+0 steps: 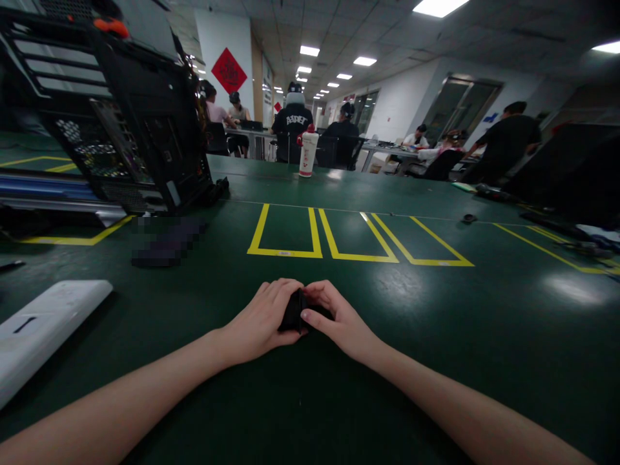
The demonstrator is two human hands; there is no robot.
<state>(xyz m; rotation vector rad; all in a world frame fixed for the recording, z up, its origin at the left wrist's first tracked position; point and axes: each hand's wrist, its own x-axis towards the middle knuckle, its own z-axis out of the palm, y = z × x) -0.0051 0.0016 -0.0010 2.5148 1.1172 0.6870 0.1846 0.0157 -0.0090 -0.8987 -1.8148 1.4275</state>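
Ceiling lights gleam on green table beyond hands.

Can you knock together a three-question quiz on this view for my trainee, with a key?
1. True or false: the small black object is between the left hand and the right hand.

2. What stands on the green table beyond the yellow tape outlines?
a) a desk lamp
b) a red-and-white bottle
c) a stack of books

3. Fill in: seen from the person's side, the black computer case stands to the ____ of the tape outlines in the middle.

Key: 1 true; 2 b; 3 left.
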